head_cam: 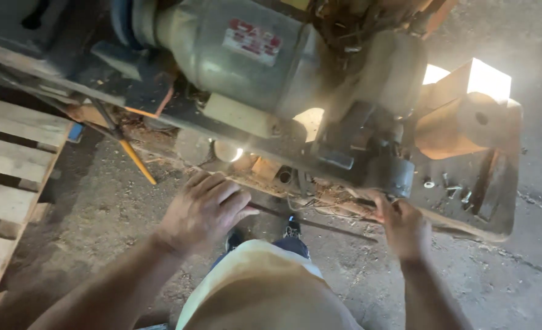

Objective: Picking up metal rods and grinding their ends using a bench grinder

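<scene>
- Now the left hand [202,211] lies flat and loose, fingers spread, on the front edge of the wooden surface [320,198]. It grips nothing.
- The right hand [403,227] curls its fingers tight on that same edge, under the grey machine [252,61].
- Dirt floor [100,201] lies open below; a pallet [8,165] sits left.
- The machine's long side runs left to right, tilting down to the right.
</scene>
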